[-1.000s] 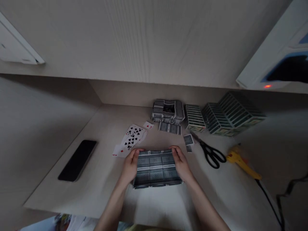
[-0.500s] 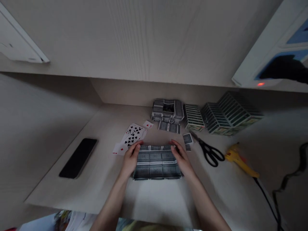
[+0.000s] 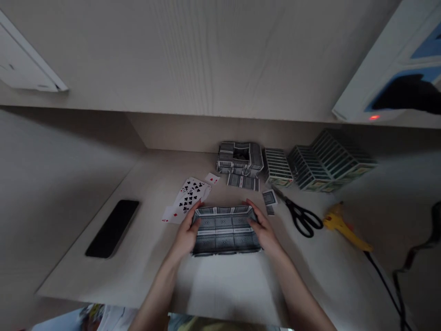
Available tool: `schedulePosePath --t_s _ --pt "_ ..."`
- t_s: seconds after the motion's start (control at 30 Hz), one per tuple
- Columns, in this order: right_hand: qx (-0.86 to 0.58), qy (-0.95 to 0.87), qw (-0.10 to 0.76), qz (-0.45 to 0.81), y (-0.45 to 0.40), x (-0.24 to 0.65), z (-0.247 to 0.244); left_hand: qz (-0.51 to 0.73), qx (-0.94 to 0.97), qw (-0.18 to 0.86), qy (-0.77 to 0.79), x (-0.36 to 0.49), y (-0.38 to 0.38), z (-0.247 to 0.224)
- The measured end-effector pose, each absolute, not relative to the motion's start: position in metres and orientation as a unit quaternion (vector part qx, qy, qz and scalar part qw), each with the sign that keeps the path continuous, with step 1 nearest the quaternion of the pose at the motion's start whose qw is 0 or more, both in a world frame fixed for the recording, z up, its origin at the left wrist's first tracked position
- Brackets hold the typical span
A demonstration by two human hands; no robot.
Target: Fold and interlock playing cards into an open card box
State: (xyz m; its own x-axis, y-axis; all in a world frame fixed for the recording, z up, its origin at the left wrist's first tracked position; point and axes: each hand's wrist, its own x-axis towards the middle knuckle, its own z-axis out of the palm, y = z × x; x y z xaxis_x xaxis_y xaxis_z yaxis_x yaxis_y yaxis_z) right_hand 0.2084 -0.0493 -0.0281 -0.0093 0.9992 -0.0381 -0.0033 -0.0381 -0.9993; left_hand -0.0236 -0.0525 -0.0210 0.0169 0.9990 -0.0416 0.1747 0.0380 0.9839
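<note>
A shallow tray made of playing cards, blue-grey backs showing, is between my hands at the middle of the table. My left hand grips its left end, thumb over the rim and fingers behind the wall. On the right end my right hand has the same hold, thumb inside. Whether the tray's underside touches the table, I cannot tell. Loose playing cards, faces up, lie beyond my left hand. Past my right hand are a few small card pieces, backs up.
At the back stand a hollow structure of cards and stepped card blocks. Black-handled scissors and a yellow glue gun with its cord lie right. A phone lies left. A shelf edge overhangs the back.
My thumbs have moved from the far corners down inside the tray's ends. The tray has tilted slightly, showing more of its far wall.
</note>
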Motion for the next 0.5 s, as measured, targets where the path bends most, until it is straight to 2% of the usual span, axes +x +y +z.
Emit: schedulePosePath --t_s 0.37,0.5 --pt "-0.507 -0.473 0.517 0.502 -0.0447 0.2069 -0.0328 0.444 0.543 0.451 0.552 -0.0148 -0.0449 -0.0241" --pt "-0.514 -0.460 0.531 0.491 -0.0463 0.2081 -0.0305 0.457 0.540 0.377 0.598 -0.0191 -0.0446 -0.0208"
